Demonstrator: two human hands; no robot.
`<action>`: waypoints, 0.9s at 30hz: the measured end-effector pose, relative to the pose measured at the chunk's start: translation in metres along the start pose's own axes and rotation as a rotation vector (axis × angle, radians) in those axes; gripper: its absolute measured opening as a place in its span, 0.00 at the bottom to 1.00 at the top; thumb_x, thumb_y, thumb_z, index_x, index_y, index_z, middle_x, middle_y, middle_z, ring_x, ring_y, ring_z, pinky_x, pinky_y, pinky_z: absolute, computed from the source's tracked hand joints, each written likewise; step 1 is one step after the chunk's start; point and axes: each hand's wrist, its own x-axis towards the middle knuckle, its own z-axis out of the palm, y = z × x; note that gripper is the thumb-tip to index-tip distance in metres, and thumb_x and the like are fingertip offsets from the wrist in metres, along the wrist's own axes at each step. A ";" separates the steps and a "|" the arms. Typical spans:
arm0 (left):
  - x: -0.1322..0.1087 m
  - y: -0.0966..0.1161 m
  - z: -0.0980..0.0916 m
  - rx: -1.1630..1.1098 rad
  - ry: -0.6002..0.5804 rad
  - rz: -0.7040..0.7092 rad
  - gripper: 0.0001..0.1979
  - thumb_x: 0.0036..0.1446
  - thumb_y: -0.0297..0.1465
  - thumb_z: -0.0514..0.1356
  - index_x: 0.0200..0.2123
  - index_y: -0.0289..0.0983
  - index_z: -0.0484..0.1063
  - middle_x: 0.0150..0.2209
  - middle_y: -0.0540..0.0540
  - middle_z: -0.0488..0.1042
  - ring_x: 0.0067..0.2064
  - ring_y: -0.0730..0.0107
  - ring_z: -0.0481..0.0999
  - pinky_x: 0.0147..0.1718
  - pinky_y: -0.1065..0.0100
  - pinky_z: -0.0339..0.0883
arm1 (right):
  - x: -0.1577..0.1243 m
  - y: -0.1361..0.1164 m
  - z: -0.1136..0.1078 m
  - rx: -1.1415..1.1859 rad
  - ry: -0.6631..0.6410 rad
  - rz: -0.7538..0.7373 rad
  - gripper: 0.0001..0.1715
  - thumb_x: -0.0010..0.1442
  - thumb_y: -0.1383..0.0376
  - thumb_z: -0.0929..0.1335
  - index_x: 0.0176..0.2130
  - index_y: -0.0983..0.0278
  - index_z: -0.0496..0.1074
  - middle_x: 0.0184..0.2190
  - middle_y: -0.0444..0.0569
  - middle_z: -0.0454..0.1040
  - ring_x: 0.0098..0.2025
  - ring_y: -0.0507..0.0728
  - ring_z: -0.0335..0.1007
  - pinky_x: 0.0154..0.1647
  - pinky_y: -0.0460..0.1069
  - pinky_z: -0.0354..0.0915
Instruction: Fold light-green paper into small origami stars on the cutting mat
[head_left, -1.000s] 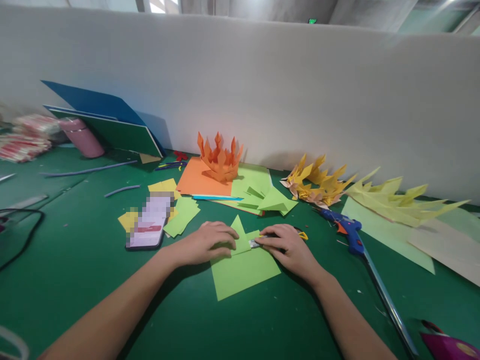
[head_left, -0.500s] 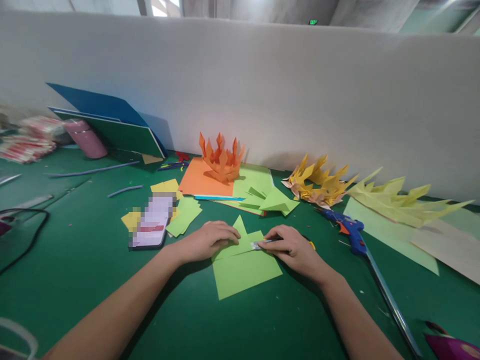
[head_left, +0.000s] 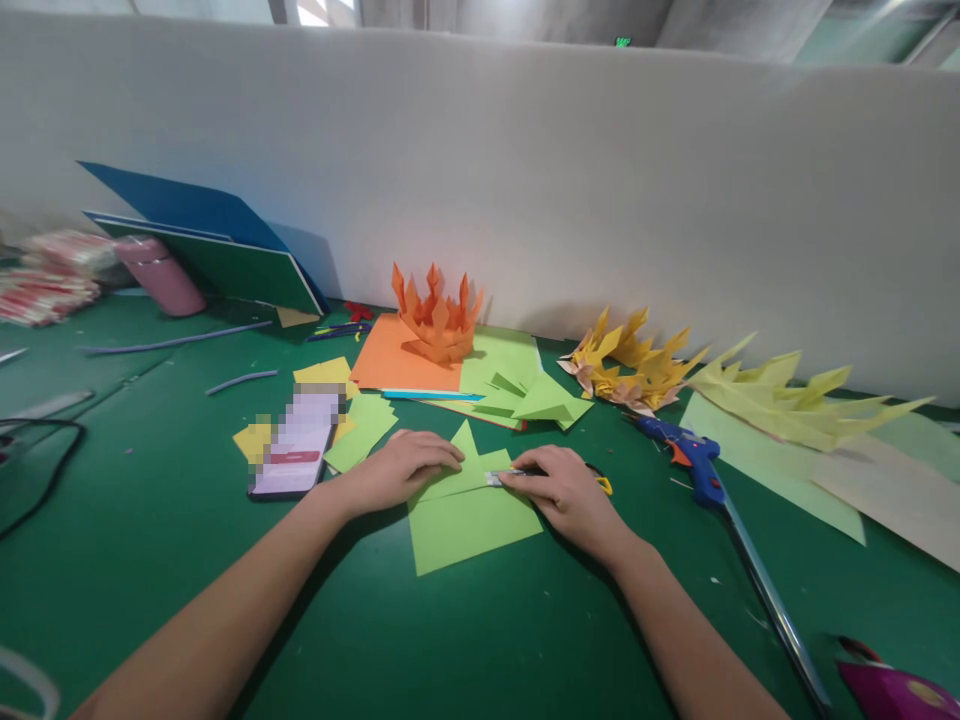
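A light green sheet of paper (head_left: pixel 474 535) lies on the table in front of me, its upper part creased or layered, with a pointed flap (head_left: pixel 466 450) standing up at the back. My left hand (head_left: pixel 409 468) presses the paper's left side with bent fingers, thumb tucked low. My right hand (head_left: pixel 566 492) is closed round a slim cutting tool (head_left: pixel 496 478), whose silver blade-like tip lies against the paper near the crease. Behind that hand pokes out the tool's yellow-and-black end (head_left: pixel 603 482); its middle is hidden by my fingers.
Left stands a phone (head_left: pixel 300 440) on yellow and green scraps. Behind are an orange paper crown (head_left: pixel 439 325), a yellow crown (head_left: pixel 630 365) and a pale green one (head_left: pixel 787 400). A blue glue gun (head_left: pixel 697 460) lies right, a pink bottle (head_left: pixel 161 275) far left.
The view has shifted slightly, so everything sits a little further left. Both hands and the green sheet appear slightly farther up; the tool's tip stays at the crease, and its yellow end shows more.
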 end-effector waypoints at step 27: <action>0.002 -0.010 0.007 -0.033 0.069 0.037 0.12 0.61 0.25 0.53 0.43 0.40 0.74 0.46 0.47 0.76 0.48 0.67 0.72 0.47 0.63 0.64 | -0.006 -0.002 -0.004 0.065 -0.043 -0.031 0.16 0.64 0.67 0.61 0.46 0.56 0.74 0.34 0.51 0.71 0.36 0.56 0.63 0.36 0.51 0.59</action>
